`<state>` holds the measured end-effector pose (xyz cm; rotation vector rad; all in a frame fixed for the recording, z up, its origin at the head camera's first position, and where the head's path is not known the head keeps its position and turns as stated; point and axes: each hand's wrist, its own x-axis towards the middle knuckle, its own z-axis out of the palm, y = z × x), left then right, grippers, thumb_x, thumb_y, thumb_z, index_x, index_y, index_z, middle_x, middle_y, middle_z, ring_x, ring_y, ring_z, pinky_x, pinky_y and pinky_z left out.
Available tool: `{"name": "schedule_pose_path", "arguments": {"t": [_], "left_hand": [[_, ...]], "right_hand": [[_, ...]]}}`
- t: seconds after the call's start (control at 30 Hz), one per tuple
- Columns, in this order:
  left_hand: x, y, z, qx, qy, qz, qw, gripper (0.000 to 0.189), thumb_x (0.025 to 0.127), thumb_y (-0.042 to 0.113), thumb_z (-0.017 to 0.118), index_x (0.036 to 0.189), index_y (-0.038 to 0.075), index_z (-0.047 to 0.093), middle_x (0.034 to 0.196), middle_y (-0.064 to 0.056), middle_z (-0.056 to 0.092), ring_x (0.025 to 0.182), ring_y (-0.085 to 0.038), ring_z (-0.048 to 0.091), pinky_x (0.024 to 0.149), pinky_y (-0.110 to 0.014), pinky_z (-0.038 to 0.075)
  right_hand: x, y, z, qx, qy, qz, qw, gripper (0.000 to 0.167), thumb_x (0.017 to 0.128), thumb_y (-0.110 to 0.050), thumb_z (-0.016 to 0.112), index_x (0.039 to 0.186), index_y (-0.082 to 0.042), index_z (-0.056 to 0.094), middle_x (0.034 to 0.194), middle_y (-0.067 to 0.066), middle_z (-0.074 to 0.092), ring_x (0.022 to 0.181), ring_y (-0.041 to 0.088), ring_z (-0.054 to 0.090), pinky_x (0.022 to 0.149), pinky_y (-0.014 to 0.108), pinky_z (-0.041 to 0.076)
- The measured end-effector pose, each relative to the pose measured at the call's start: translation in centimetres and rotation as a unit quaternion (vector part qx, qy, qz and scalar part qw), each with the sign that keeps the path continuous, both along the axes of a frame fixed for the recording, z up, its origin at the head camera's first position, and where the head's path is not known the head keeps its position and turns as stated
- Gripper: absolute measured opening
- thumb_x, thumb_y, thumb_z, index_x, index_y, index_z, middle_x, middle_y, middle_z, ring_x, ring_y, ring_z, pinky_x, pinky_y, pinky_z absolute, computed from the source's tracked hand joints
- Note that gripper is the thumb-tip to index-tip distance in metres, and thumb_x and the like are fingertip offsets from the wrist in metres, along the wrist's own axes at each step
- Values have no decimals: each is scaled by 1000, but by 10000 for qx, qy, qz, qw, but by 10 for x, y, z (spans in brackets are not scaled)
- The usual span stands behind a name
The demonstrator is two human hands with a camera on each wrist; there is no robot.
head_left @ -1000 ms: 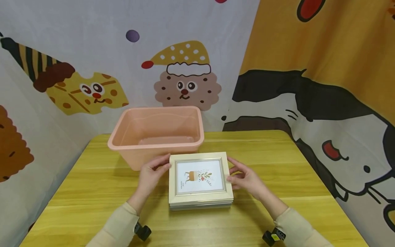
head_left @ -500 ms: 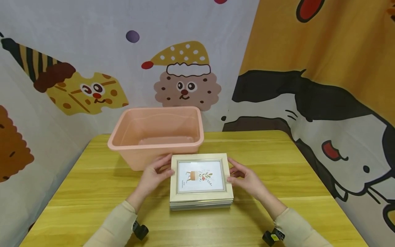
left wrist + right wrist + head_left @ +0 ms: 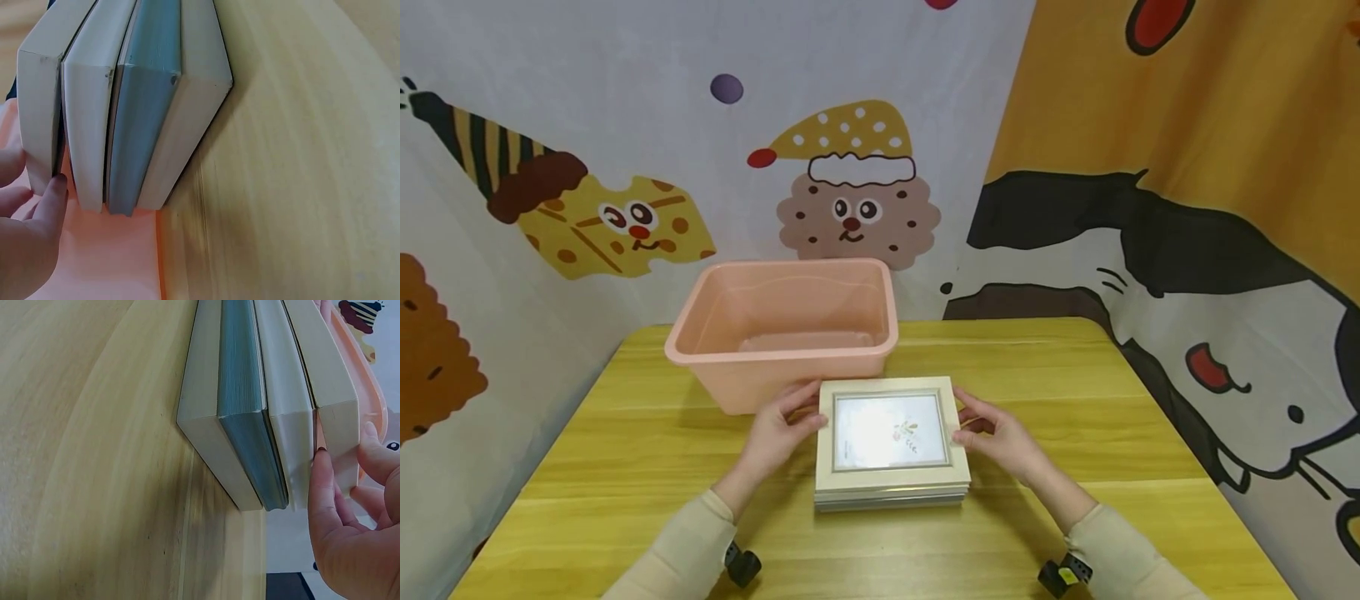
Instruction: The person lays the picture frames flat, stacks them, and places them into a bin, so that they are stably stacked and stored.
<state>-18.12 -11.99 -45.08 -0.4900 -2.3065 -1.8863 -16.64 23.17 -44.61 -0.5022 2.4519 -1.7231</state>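
Observation:
A cream picture frame (image 3: 891,483) tops a stack of several frames; glare washes over part of its plant print. My left hand (image 3: 781,431) pinches its left side, thumb on the upper edge and fingertips underneath. On the opposite side my right hand (image 3: 1000,437) pinches the same frame. Both wrist views show a narrow gap under its far end, with a fingertip in it. Below it lie a white frame (image 3: 87,119), a blue-grey frame (image 3: 250,444) and another cream frame (image 3: 206,431) at the bottom, resting on the table.
Behind the stack, to the left, a pink plastic tub (image 3: 790,357) stands on the yellow wood-grain table (image 3: 1022,358). Nothing shows inside the tub. A cartoon-printed curtain (image 3: 850,67) hangs beyond the table's far edge.
The top frame's far edge has shifted slightly toward me, and glare now covers part of its picture. My left hand has moved a little right, its thumb farther over the frame's edge.

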Motion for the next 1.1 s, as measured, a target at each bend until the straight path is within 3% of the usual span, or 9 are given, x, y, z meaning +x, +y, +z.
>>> {"name": "schedule_pose_path", "arguments": {"t": [0.23, 0.7, 0.97, 1.1], "left_hand": [[2, 3, -1, -102, 221, -5, 9997, 54, 83, -11, 72, 133, -14, 52, 132, -29, 52, 112, -43, 59, 90, -30, 55], [3, 4, 0, -221, 178, 155, 9995, 52, 83, -11, 73, 131, -13, 55, 130, -28, 55, 111, -42, 60, 90, -31, 55], [3, 5, 1, -985, 353, 558, 9929, 48, 82, -5, 77, 127, -9, 62, 128, -25, 59, 109, -38, 63, 93, -42, 54], [5, 6, 1, -1118, 346, 656, 9910, 45, 82, -2, 78, 125, -8, 64, 127, -24, 61, 109, -36, 63, 92, -42, 54]], "right_hand": [[0, 2, 0, 40, -59, 72, 9999, 69, 89, -4, 72, 149, 4, 38, 109, 22, 60, 90, 19, 61, 74, 27, 58], [-2, 2, -2, 85, -77, 153, 9998, 68, 90, -4, 72, 148, 5, 39, 113, 23, 58, 93, 23, 60, 76, 26, 58], [-4, 2, -5, 108, -136, 121, 9998, 66, 90, -6, 72, 148, 4, 40, 111, 21, 56, 91, 24, 58, 75, 27, 58], [-4, 2, -5, 109, -199, 129, 9997, 65, 91, -7, 71, 147, 4, 40, 111, 21, 54, 89, 24, 58, 73, 28, 59]]}}
